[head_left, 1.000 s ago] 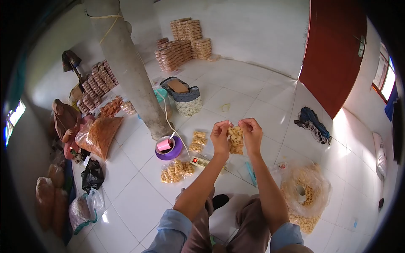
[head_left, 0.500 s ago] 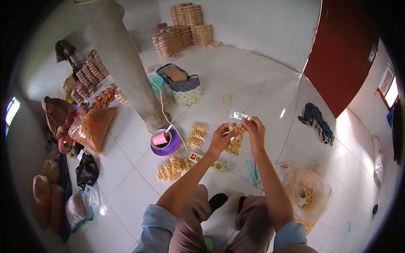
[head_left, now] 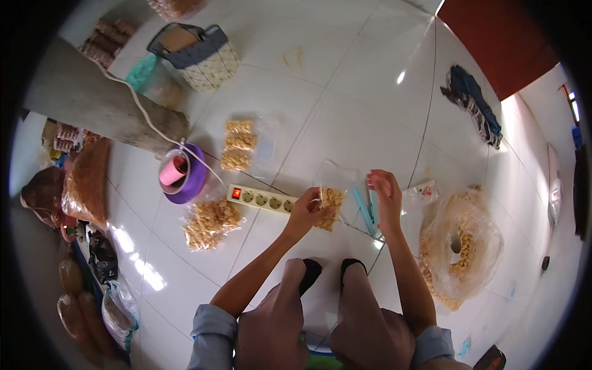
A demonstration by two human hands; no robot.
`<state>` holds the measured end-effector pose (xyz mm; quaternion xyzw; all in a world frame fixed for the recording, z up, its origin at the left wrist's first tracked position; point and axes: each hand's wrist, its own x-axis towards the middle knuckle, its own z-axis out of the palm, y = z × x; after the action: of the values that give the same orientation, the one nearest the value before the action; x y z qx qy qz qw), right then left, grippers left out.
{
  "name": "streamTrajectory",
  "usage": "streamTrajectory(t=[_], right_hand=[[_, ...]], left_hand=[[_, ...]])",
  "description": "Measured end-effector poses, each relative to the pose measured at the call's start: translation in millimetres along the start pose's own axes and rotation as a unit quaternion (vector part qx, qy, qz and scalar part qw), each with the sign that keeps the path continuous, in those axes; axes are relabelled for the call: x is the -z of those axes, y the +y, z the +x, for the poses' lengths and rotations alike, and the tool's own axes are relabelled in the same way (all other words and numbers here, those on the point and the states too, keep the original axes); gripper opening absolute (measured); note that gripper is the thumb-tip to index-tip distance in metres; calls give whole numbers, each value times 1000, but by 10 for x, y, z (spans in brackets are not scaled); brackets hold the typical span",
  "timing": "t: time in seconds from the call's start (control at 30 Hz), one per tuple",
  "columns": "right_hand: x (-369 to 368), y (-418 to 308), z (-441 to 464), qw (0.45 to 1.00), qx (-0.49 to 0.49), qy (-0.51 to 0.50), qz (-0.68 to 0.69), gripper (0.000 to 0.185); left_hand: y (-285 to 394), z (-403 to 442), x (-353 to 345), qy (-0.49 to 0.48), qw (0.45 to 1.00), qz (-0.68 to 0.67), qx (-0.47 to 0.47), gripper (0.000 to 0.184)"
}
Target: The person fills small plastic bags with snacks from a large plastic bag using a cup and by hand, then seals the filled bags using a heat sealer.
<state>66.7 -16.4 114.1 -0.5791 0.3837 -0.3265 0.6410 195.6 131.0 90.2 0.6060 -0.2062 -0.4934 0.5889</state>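
Between the fingers of my left hand (head_left: 305,214) is a small clear plastic bag of snacks (head_left: 330,206), its lower part filled with yellowish pieces and its clear top standing loose. My right hand (head_left: 387,200) is apart from the bag, with its fingers bent and nothing visible in them. Just left of it, a light-blue long-armed tool (head_left: 365,213), perhaps a hand sealer, lies on the floor, partly behind the hand. The power strip (head_left: 262,198) with a red lit switch reaches behind my left hand.
Filled snack bags (head_left: 237,145) lie ahead, and a heap of more bags (head_left: 213,222) lies to the left. A purple basin (head_left: 196,176) holds a pink roll. At right sits a large open bag of snacks (head_left: 431,271). A pillar (head_left: 92,102), a tote bag (head_left: 213,61) and crumpled cloth (head_left: 472,105) stand farther off.
My right hand has let go of the bag's top and moved right, beside the blue tool. My left hand keeps the bag. The view has tilted down.
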Motion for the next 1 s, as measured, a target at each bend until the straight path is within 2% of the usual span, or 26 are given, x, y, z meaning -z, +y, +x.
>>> streamTrajectory(t=[0.03, 0.07, 0.1, 0.13, 0.17, 0.2, 0.27, 0.37, 0.5, 0.57, 0.6, 0.67, 0.73, 0.8, 1.0], right_hand=[[177, 250, -11, 996, -43, 45, -71, 36], [319, 525, -53, 994, -57, 49, -78, 36], [445, 804, -120, 970, -28, 64, -232, 43], [523, 1019, -187, 922, 6, 73, -380, 50], [581, 1229, -260, 905, 53, 62, -416, 61], [572, 1273, -293, 905, 45, 59, -419, 61], [501, 1335, -332, 855, 69, 38, -512, 63], [462, 1333, -303, 831, 42, 17, -554, 60], [625, 1392, -282, 858, 31, 26, -513, 56], [756, 1334, -293, 930, -47, 28, -363, 52], [824, 1267, -304, 930, -46, 26, -363, 52], [972, 1046, -343, 974, -150, -70, -156, 51], [1049, 859, -400, 970, -152, -100, -158, 53], [1074, 693, -435, 951, -195, -166, -172, 56], [911, 518, -365, 933, -214, -227, -178, 60]], left_hand=[[-134, 9, -3, -4, 1000, -12, 4, 45], [-259, 25, 0, -7, 1000, -18, 19, 45], [-339, 33, 2, -8, 999, -26, 35, 44], [-390, 46, -3, -9, 998, -33, 47, 43], [-430, 52, -14, -14, 997, -45, 56, 42], [-462, 61, -38, -14, 997, -47, 65, 42], [-491, 59, -67, -18, 997, -50, 61, 43], [-499, 61, -93, -14, 997, -44, 68, 45], [-510, 67, -83, -14, 997, -25, 69, 47], [-466, 66, -66, -4, 998, -18, 62, 48], [-458, 77, -40, -2, 998, -18, 61, 48], [-442, 116, 21, -4, 997, -4, 71, 49], [-363, 143, 58, -4, 997, -2, 77, 49], [-336, 185, 102, -4, 997, 0, 83, 50], [-274, 207, 129, -48, 987, 110, 104, 55]])
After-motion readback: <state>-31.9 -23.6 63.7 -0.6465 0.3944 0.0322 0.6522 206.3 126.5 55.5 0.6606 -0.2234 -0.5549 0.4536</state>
